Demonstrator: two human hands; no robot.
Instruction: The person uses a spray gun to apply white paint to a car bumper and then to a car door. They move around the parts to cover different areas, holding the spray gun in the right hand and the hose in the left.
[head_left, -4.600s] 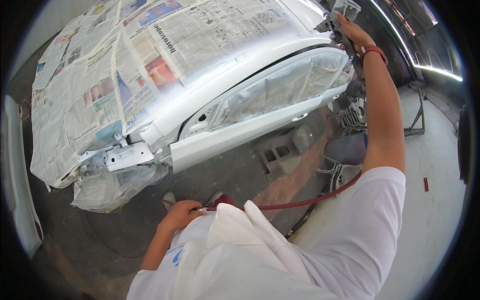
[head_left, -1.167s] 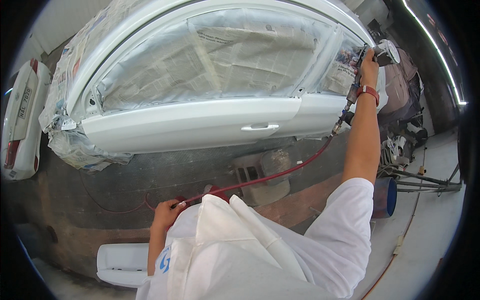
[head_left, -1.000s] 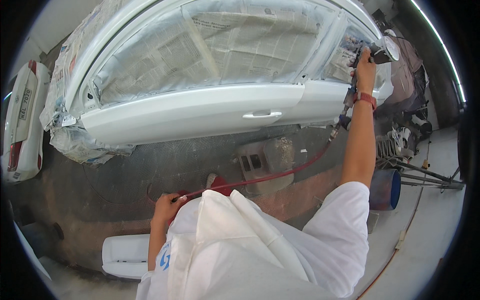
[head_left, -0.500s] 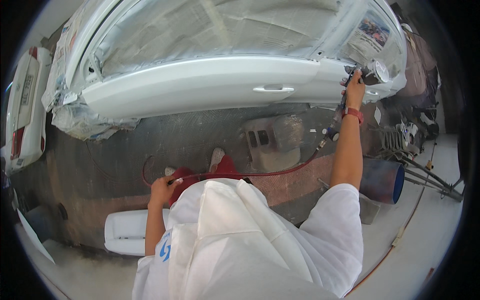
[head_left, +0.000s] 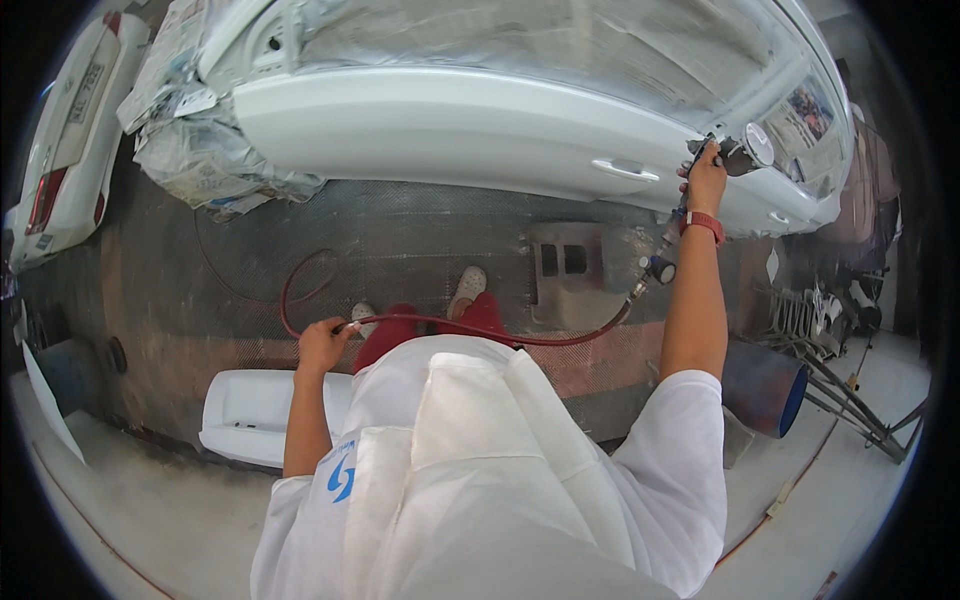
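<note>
My right hand (head_left: 707,182), with a red watch on the wrist, is closed around a paint spray gun (head_left: 736,160) with a round, white-topped cup. It is held out to the far right, in front of the white car door panels (head_left: 450,125), right of a door handle (head_left: 625,170). A gauge (head_left: 658,268) hangs below the gun where the red air hose (head_left: 560,341) joins. My left hand (head_left: 322,345), low at the left, is closed on that hose, which runs across my body and loops beyond the hand.
Crumpled masking paper (head_left: 200,160) wraps the car's left end; paper and film (head_left: 470,40) cover its windows. Another white car (head_left: 75,130) stands far left. A white panel (head_left: 245,415) lies by my left arm. At right are a blue drum (head_left: 765,385) and metal stand (head_left: 850,390).
The car and floor have shifted right in the picture as I moved left. The spray gun now sits closer to the door handle. Both hands keep their grips.
</note>
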